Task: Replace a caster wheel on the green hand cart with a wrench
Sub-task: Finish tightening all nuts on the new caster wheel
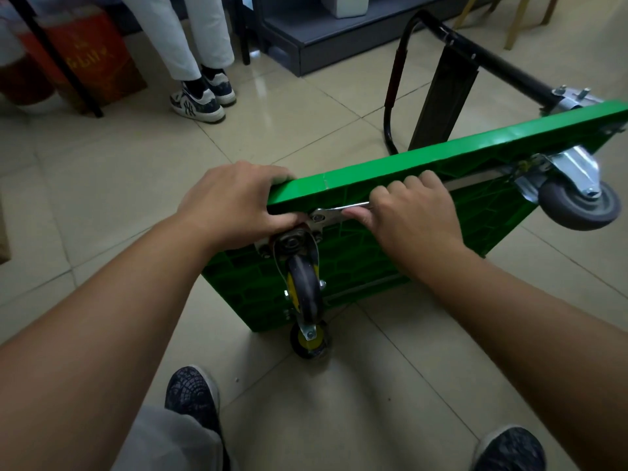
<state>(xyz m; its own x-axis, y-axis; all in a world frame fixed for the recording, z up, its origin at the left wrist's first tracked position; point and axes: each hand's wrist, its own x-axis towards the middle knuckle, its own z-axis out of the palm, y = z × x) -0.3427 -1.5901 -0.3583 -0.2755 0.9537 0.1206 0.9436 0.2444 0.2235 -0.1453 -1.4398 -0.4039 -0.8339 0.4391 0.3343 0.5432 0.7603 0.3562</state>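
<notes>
The green hand cart [424, 164] stands tipped on its side on the tiled floor, with its ribbed underside facing me. My left hand [234, 202] grips the cart's near corner, fingers over the top edge. My right hand [411, 212] grips a silver wrench [343, 209] whose head sits on a bolt of the near caster's mounting plate. That caster wheel [304, 287], dark with a yellow hub, hangs below the plate. A second, similar wheel [309, 339] lies on the floor under it. A grey caster [577, 203] is fixed at the cart's right end.
The cart's black folding handle [475, 52] lies on the floor behind it. A person's legs in white trousers and sneakers [200, 96] stand at the back left beside a red box [85, 59]. A dark shelf base [339, 35] sits behind. My shoes [192, 392] are at the bottom.
</notes>
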